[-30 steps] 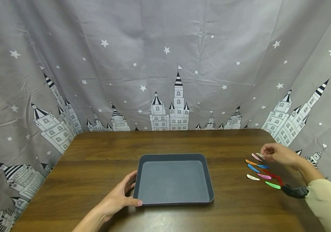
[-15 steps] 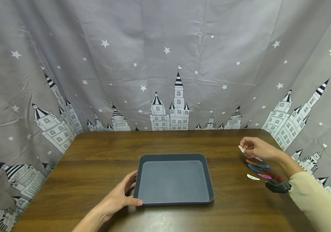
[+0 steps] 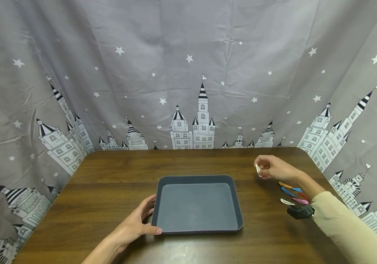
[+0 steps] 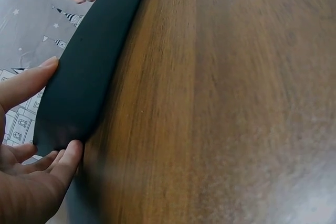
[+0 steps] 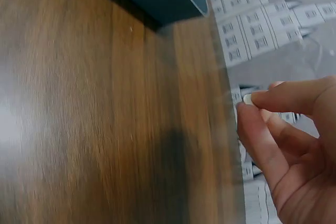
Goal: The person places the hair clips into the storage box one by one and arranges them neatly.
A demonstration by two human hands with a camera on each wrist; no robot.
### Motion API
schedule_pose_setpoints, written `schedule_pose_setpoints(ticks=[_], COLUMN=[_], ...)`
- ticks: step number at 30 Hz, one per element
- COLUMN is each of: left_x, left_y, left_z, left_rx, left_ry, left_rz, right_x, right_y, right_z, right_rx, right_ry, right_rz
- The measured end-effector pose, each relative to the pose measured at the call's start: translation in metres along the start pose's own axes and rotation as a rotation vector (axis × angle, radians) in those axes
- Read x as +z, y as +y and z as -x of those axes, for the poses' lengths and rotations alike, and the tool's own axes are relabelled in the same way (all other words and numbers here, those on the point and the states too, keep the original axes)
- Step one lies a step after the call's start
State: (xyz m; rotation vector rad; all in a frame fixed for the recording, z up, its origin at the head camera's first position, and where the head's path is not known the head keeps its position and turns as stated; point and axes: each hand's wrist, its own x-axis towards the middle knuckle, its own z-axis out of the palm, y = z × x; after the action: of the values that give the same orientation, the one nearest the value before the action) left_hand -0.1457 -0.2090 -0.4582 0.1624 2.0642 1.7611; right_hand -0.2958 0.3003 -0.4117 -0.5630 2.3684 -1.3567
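Note:
A pale hair clip (image 3: 258, 169) is pinched between the right hand's (image 3: 275, 169) thumb and fingers, held above the table to the right of the tray. The clip's tip (image 5: 248, 99) shows between the fingertips of the right hand (image 5: 299, 145) in its wrist view. Nothing lies in the grey tray (image 3: 198, 205). The left hand (image 3: 132, 225) grips its near left corner, thumb at the front edge. In the left wrist view the left hand (image 4: 31, 187) has its thumb and fingers on the tray's dark side wall (image 4: 89, 66).
Right of the tray lie an orange clip (image 3: 285, 184), two blue ones, a red clip (image 3: 303, 196), a pink clip (image 3: 300, 201) and a cream clip (image 3: 287, 202), partly below the right forearm. A grey castle-print curtain (image 3: 188, 91) hangs behind the wooden table (image 3: 119, 165).
The right hand has picked the pale clip up from the group and moved left with it, toward the tray. Left hand and tray have stayed in place.

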Motion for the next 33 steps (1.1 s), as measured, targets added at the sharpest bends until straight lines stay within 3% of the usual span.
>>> schedule_pose_setpoints(ticks=[8,16,26,33], left_x=[-0.001,0.001,0.002,0.003], left_y=[0.0,-0.001,0.003,0.0], left_z=[-0.001,-0.002,-0.002,0.0], left_rx=[0.009,0.009,-0.006,-0.017], left_ry=[-0.004,0.003,0.025,0.025], left_rz=[0.008,0.008,-0.002,-0.015], right_x=[0.034,0.068,0.109,0.133], right_y=[-0.018,-0.036,-0.061,-0.07], right_z=[-0.031,-0.053,-0.081,-0.099], right_rx=[-0.069,-0.076,-0.141,-0.131], right_ry=[-0.034,-0.063,-0.117,-0.213], right_rz=[0.015,0.007,0.122,-0.025])
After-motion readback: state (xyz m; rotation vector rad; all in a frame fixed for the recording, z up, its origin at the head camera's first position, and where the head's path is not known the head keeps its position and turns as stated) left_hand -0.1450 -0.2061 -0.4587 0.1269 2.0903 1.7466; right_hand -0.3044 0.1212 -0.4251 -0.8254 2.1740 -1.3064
